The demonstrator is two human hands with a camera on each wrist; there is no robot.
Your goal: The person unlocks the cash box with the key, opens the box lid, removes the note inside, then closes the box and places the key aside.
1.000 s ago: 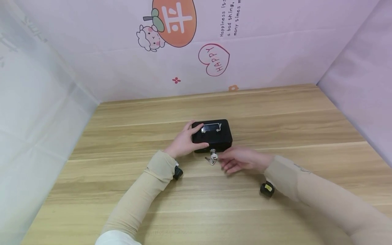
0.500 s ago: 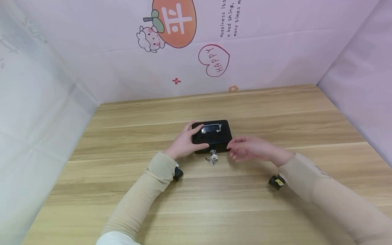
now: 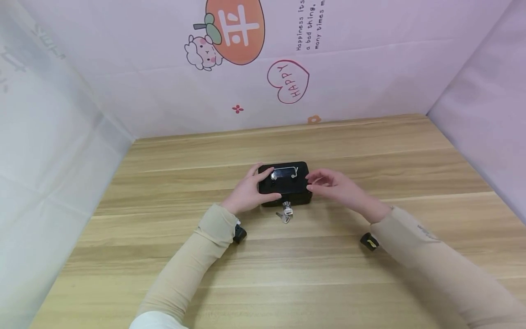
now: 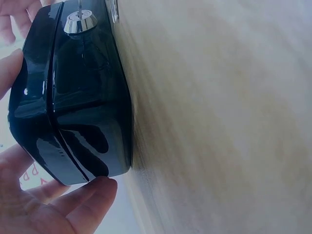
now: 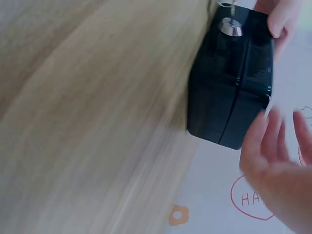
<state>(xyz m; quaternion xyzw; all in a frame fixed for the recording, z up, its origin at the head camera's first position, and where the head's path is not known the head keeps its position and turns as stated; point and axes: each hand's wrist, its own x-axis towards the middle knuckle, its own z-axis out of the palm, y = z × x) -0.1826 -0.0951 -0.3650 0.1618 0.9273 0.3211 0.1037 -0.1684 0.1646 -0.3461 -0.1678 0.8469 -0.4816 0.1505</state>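
A small black cash box [image 3: 289, 186] with a wire carrying handle [image 3: 284, 168] on its lid sits on the table, lid down. From the front lock [image 4: 80, 22] hang a key and a spare on a ring [image 3: 286, 214]. My left hand [image 3: 248, 192] holds the box's left end, thumb along the front and fingers on the lid and left side. Beside the right end is my right hand [image 3: 339, 186], fingers loosely bent and nothing in them. The right wrist view shows that hand [image 5: 275, 156] close to the lid's corner, apparently without a grip.
The wooden table [image 3: 287, 269] spreads around the box. A printed white cloth [image 3: 349, 77] stands behind it, with pale cloth walls on the left [image 3: 53, 151] and right [image 3: 485, 105]. A wrist camera [image 3: 370, 241] sits under the right sleeve.
My right hand has left the keys at the front and moved up and right to the box's right end. The left hand and the box have stayed in place.
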